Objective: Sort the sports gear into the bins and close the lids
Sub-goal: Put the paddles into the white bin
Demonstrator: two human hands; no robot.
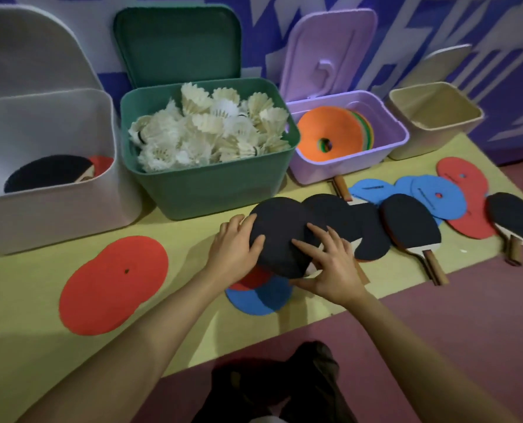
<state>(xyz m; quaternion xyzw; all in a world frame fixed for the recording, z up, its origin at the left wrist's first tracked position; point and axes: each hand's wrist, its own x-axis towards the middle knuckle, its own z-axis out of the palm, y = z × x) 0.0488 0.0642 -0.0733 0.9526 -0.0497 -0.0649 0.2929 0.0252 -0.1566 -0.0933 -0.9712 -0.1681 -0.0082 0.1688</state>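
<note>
Here, the paddle (pixel 280 233) shows a round black face; it lies on the yellow mat (pixel 177 239) before the green bin (pixel 205 184), over red and blue discs (pixel 258 291). The left hand (pixel 234 248) grips its left edge, thumb on top. The right hand (pixel 330 267) lies spread on its right side, fingers flat, thumb under the lower rim.

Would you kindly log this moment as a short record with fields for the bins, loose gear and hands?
white bin: paddles inside, lid up
green bin: shuttlecocks, lid up
purple bin: flat discs, lid up
beige bin: looks empty
loose gear: paddles and discs on mat
hands: left hand and right hand gripping one black paddle
</note>
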